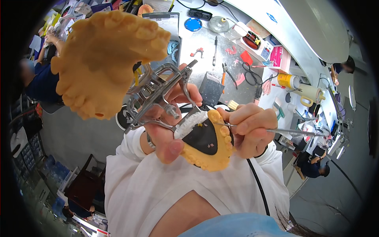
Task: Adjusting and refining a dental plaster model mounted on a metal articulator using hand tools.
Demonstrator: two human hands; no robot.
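Observation:
A metal dental articulator (158, 98) is in my left hand (164, 142), whose fingers wrap round its frame and the lower model's edge. Its upper jaw model (104, 59), tan and large, is swung up at the left, close to the camera. The horseshoe-shaped lower jaw model (205, 160) lies below, joined to the frame by rough white plaster (191, 123); small bits lie on the dark area inside its arch. My right hand (252, 126) is closed on a thin metal dental carving tool (294, 132). The tool's tip touches or nearly touches the model's right-hand teeth.
Ahead is a grey workbench with a black pen (215, 51), orange-handled pliers (224, 75), a dark block (211, 91), pink pieces and a blue round lid (193, 24). A glass burner (219, 24) stands at the back. A black cable (258, 185) hangs at my right. Other people sit at both sides.

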